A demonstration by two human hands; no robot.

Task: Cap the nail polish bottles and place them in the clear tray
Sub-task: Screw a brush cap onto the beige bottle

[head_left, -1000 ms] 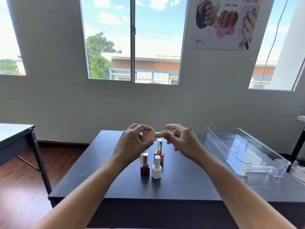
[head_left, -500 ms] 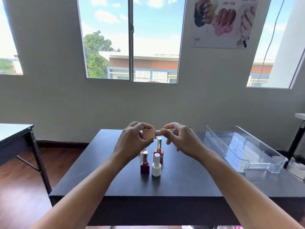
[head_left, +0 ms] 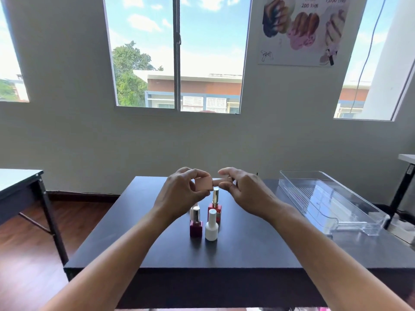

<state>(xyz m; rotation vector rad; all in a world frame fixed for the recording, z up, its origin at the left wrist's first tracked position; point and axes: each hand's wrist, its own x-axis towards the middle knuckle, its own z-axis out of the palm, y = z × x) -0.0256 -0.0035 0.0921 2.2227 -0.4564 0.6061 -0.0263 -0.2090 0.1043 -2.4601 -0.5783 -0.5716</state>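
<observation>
My left hand (head_left: 179, 194) holds a pale pink square nail polish bottle (head_left: 204, 183) on its side above the dark table (head_left: 247, 250). My right hand (head_left: 244, 189) pinches the bottle's pink cap (head_left: 221, 181), which sits against the bottle's neck. Below them stand a dark red bottle with a silver cap (head_left: 195, 224), a white bottle (head_left: 211, 226) and a red bottle with a gold cap (head_left: 215, 207). Another pale bottle (head_left: 192, 211) is mostly hidden behind the dark red one. The clear tray (head_left: 332, 203) lies at the right, with nothing in it.
A second dark table (head_left: 20, 185) stands at the left over a wooden floor. A white-topped stand with a black leg (head_left: 404, 182) is at the far right beyond the tray. The wall with windows is behind the table.
Both hands stay at the same spot with the pink bottle and cap together; my right fingers have shifted slightly on the cap. The camera moved a little.
</observation>
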